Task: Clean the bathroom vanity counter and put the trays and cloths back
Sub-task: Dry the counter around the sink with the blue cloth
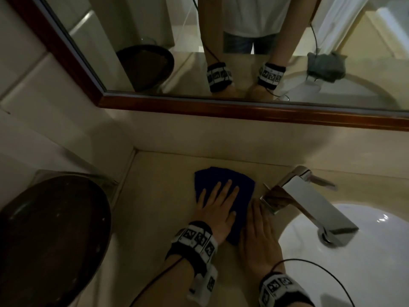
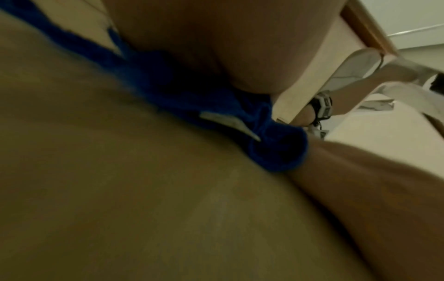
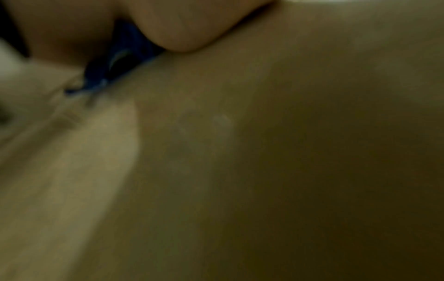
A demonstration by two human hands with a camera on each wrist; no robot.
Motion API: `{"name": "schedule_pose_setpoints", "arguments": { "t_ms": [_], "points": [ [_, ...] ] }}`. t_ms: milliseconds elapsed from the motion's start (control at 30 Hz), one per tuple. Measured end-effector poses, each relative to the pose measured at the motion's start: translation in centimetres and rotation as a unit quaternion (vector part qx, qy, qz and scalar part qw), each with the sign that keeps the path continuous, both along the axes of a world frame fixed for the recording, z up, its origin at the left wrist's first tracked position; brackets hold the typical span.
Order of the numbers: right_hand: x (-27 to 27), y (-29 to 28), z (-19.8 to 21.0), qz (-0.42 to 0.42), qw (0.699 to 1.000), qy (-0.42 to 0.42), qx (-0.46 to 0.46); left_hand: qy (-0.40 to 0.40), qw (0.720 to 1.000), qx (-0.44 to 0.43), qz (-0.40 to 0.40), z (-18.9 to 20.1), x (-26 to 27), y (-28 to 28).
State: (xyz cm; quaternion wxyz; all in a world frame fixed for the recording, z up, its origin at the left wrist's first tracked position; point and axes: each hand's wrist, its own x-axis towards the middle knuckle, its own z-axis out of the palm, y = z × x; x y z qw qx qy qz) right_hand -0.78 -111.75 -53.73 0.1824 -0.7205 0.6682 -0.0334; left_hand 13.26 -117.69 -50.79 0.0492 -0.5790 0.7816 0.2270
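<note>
A dark blue cloth (image 1: 223, 182) lies flat on the beige vanity counter (image 1: 159, 196), left of the tap. My left hand (image 1: 218, 202) presses on it with straight, spread fingers. My right hand (image 1: 257, 229) lies flat beside it at the cloth's right edge, its fingertips hidden under the tap's spout. The left wrist view shows the blue cloth (image 2: 192, 95) bunched under my palm, with a white label on it and the right hand (image 2: 360, 180) alongside. In the blurred right wrist view a strip of blue cloth (image 3: 122, 62) shows under the palm.
A chrome tap (image 1: 309, 202) juts over the white basin (image 1: 365, 262) at the right. A dark round tray (image 1: 51, 235) sits at the left edge. A wood-framed mirror (image 1: 221, 107) runs along the back wall and reflects a grey cloth (image 1: 325, 65).
</note>
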Motion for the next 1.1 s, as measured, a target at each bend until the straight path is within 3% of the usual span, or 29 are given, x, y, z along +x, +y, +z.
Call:
{"name": "schedule_pose_setpoints", "arguments": {
  "t_ms": [233, 467, 567, 667, 833, 1000, 1100],
  "points": [
    [-0.1, 0.3, -1.6, 0.033, 0.998, 0.061, 0.002, 0.025, 0.998, -0.003, -0.054, 0.3, -4.5, -5.1],
    [0.0, -0.2, -0.8, 0.01, 0.997, 0.024, -0.076, 0.047, 0.997, -0.022, -0.053, -0.9, -4.6, -5.1],
    [-0.1, -0.2, -1.4, 0.007, 0.997, 0.022, -0.072, 0.026, 0.999, -0.026, 0.002, -0.7, -1.9, -4.9],
    [0.0, 0.1, -1.4, -0.002, 0.997, 0.005, -0.076, -0.009, 0.995, -0.043, 0.09, -1.1, 4.4, -4.9],
    [-0.1, 0.2, -1.4, -0.003, 0.995, -0.002, -0.095, -0.048, 0.953, -0.014, 0.298, -1.0, 14.7, -5.4],
    [-0.1, 0.4, -1.5, -0.001, 0.996, 0.004, -0.092, -0.077, 0.923, 0.007, 0.378, -0.8, 9.1, -6.0],
    [-0.2, 0.3, -1.7, 0.006, 0.996, 0.018, -0.083, -0.087, 0.954, 0.004, 0.287, -0.8, 3.4, -5.2]
  ]
}}
